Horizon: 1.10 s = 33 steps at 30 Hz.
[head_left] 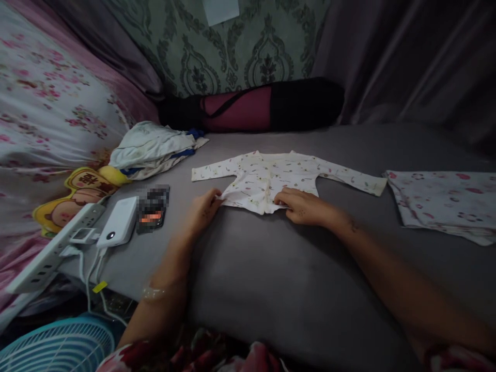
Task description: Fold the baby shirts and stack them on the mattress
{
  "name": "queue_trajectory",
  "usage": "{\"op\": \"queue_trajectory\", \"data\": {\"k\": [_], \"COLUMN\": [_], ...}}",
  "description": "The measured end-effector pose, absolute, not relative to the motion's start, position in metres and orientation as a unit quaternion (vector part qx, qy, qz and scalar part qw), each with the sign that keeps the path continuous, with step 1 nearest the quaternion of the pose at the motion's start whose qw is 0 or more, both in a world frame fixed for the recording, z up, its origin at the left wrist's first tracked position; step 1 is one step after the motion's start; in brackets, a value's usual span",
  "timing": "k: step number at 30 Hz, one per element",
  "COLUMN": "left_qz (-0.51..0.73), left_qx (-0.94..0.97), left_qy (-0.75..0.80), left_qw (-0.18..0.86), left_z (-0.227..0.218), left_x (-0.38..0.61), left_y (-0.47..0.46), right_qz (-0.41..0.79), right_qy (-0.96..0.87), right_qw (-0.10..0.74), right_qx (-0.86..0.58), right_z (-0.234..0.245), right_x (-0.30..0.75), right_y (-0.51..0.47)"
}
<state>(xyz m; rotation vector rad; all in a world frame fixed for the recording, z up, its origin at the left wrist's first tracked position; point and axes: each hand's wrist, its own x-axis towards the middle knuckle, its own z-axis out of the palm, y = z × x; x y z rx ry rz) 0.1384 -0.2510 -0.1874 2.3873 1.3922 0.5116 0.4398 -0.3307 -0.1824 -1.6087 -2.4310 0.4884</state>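
A small white baby shirt (253, 178) with a tiny coloured print lies spread on the grey sheet, its sleeves stretched out to both sides and its hem toward me. At the hem's left corner, my left hand (205, 209) is closed, pinching the cloth between thumb and fingers. My right hand (300, 206) has its fingers curled on the hem, right of the front opening, and covers part of the lower right side. The fingertips of that hand are partly hidden against the fabric.
A folded printed cloth (445, 201) lies at the right. On the left are crumpled clothes (151, 147), a phone (153, 209), a white power bank (118, 222), a power strip (54, 248) and a yellow plush toy (73, 199). A long black and maroon bag (240, 111) rests along the wall; a blue fan (62, 346) stands below.
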Motion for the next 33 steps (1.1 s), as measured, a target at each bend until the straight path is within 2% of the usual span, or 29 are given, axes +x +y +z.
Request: {"op": "queue_trajectory", "data": {"k": [5, 10, 13, 16, 19, 22, 26, 33], "left_qz": [0.121, 0.187, 0.227, 0.196, 0.151, 0.131, 0.125, 0.178], "left_qx": [0.873, 0.894, 0.912, 0.926, 0.93, 0.929, 0.925, 0.867], "left_qy": [0.459, 0.405, 0.327, 0.267, 0.286, 0.319, 0.338, 0.429], "left_qw": [0.117, 0.038, 0.096, 0.181, 0.172, 0.13, 0.117, 0.183], "left_z": [-0.187, -0.185, -0.183, -0.185, -0.189, -0.193, -0.193, -0.171], "left_x": [0.135, 0.149, 0.172, 0.197, 0.213, 0.219, 0.221, 0.235], "left_y": [-0.255, -0.261, -0.27, -0.278, -0.28, -0.278, -0.275, -0.283], "right_qz": [0.166, 0.137, 0.177, 0.266, 0.343, 0.395, 0.431, 0.468], "right_qy": [-0.809, -0.829, -0.8, -0.721, -0.626, -0.555, -0.519, -0.502], "right_qw": [0.072, 0.142, 0.181, 0.271, 0.363, 0.416, 0.422, 0.432], "right_qx": [-0.559, -0.523, -0.544, -0.58, -0.599, -0.603, -0.605, -0.585], "right_z": [-0.174, -0.18, -0.188, -0.196, -0.201, -0.202, -0.197, -0.191], "right_x": [0.434, 0.425, 0.426, 0.433, 0.439, 0.44, 0.438, 0.439], "right_y": [-0.337, -0.336, -0.328, -0.318, -0.314, -0.313, -0.315, -0.318]}}
